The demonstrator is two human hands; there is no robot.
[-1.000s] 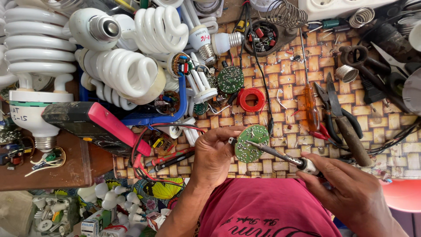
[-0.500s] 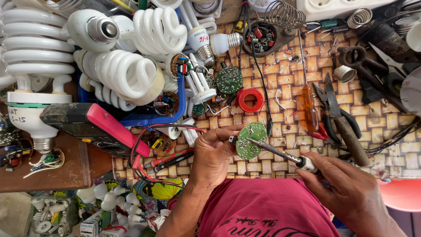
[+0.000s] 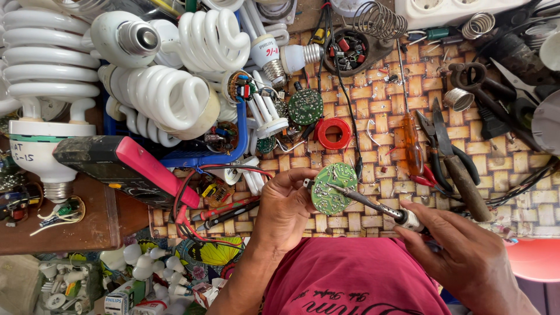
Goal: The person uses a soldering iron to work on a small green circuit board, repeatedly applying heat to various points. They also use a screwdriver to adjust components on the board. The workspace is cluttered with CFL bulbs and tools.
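My left hand (image 3: 284, 205) holds a small round green circuit board (image 3: 333, 188) by its left edge, just above the woven mat (image 3: 373, 111). My right hand (image 3: 464, 251) grips a soldering iron (image 3: 373, 204) by its handle. The iron's thin metal tip rests on the middle of the board's face. My pink shirt (image 3: 350, 280) fills the bottom of the view between my two forearms.
Spiral white lamps (image 3: 163, 93) pile up in a blue tray (image 3: 242, 134) at upper left. A red and black meter (image 3: 125, 166) lies at left. A red ring (image 3: 333, 133), an orange screwdriver (image 3: 411, 149), pliers (image 3: 452, 160) and scissors (image 3: 490, 93) lie on the mat.
The board has turned slightly in my left hand and the iron's tip has shifted a little across its face. Both hands stay in the same place.
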